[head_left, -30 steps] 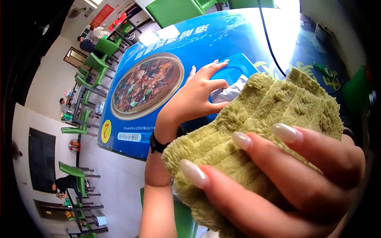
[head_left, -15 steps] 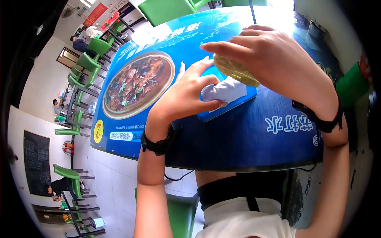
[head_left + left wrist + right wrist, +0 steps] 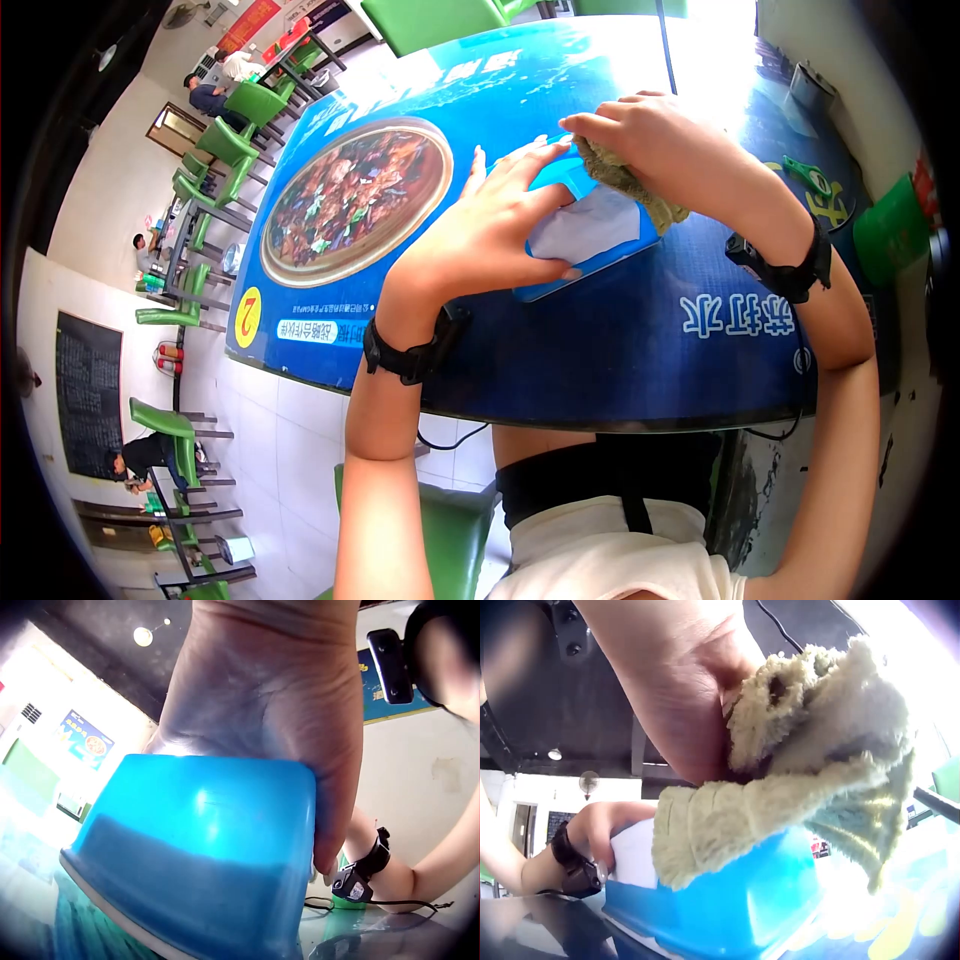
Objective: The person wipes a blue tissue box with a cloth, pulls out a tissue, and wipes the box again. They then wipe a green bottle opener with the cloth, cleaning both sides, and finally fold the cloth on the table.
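The left hand (image 3: 492, 222) has fingers spread apart across one blue box (image 3: 199, 847), right of centre in the head frame; the right hand (image 3: 668, 138) clamps one green cloth (image 3: 615, 172) at its right end. Bare table (image 3: 600, 360) runs to the near edge, lower centre. The right wrist view alone shows a cloth flap hanging, upper right. Two black wristbands (image 3: 400, 352).

The right hand (image 3: 660, 145) partly covered the cloth (image 3: 620, 178).
Its folds hid that hand's fingers in the right wrist view; the blue box (image 3: 195, 855), cut off at six o'clock, hid most fingers of the left hand (image 3: 490, 235) in the left wrist view. In the head view, a green chair (image 3: 455, 535) was cut off near six, the dark board (image 3: 90, 395) near nine was too small to read, and glare washed out the table (image 3: 600, 355) toward one.
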Demonstrator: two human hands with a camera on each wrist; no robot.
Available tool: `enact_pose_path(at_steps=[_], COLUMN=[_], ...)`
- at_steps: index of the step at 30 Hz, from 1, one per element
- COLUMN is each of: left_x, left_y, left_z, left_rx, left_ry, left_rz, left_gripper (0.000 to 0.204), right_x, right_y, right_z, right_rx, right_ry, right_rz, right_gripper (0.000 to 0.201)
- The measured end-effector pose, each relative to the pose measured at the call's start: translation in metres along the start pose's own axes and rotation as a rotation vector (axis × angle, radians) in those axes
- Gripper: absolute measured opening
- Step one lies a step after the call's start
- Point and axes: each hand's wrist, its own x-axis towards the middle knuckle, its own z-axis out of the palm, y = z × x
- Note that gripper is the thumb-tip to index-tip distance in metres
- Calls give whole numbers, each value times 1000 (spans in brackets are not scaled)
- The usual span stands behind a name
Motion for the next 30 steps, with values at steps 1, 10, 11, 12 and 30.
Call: enact_pose_path(at_steps=[1, 10, 11, 12, 30], left_x=[0, 0, 0, 0, 1], left_y=[0, -2, -2, 0, 3], left_z=[1, 3, 2, 1, -1], left_rx=[19, -22, -1, 20, 45], left_ry=[23, -1, 7, 16, 54], left_rz=[17, -24, -13, -3, 16], left_gripper=[47, 46, 47, 47, 43], right_x=[0, 0, -1, -1, -1], right_y=[-1, -12, -13, -14, -21], right_z=[7, 26, 25, 25, 28], right_rx=[-26, -240, -246, -272, -332], right_ry=[31, 246, 254, 250, 277], right_rz=[-18, -63, -53, -48, -3], right_gripper=[45, 24, 23, 23, 30])
